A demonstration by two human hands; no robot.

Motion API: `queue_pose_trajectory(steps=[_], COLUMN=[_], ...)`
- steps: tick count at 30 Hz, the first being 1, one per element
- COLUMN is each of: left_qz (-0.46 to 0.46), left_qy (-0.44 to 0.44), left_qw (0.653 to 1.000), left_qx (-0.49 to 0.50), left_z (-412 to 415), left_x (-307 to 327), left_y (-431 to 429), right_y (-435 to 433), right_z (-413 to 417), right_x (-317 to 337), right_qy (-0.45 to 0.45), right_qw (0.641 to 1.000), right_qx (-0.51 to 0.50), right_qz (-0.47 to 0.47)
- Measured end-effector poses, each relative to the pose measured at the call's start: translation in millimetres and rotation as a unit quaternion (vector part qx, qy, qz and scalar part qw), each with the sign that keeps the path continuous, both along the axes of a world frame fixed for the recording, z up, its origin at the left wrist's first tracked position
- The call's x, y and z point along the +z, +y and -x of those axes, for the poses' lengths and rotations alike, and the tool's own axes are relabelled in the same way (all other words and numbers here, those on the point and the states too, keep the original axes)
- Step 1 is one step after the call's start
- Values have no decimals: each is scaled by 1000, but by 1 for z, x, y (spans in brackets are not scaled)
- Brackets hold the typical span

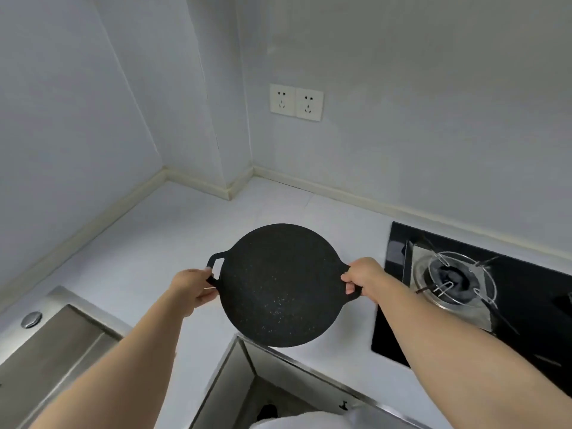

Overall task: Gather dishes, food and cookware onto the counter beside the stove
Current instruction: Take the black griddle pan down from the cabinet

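Griddle pan (278, 286) hangs above counter (154, 243), left hand (193, 289) and right hand (366, 280) gripping its handles.

The single head view looks forward and down. It faces the corner counter (161, 243) closely, from above.

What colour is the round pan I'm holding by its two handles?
The pan is black with fine pale speckles, seen in the head view.
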State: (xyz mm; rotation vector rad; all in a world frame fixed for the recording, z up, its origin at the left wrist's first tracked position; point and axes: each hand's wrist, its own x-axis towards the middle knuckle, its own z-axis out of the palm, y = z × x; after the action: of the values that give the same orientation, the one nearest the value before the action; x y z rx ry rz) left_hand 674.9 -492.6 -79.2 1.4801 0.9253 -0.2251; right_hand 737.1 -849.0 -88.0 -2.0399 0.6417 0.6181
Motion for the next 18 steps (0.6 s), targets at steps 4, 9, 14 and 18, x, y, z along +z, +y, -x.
queue_pose_trajectory(steps=[4,9,14,18], left_qz=[-52,-69,-72,-72], left_qy=[17,27,25,36], left_qw=[997,994,993,992], left_qx=[-55,-85,-92,-94], left_z=[-33,-62,-86,-98], left_x=[-20,-39,-50,-56], left_y=[19,28,34,42], right_y=[13,24,28,29], right_z=[-11,-11,-22,-30], right_x=[-11,-7,-18,-21], right_qy=[16,83,84,88], right_qw=[1000,997,994,987], right_qx=[2,-2,-65,-124], right_qz=[22,-5,-24,-52])
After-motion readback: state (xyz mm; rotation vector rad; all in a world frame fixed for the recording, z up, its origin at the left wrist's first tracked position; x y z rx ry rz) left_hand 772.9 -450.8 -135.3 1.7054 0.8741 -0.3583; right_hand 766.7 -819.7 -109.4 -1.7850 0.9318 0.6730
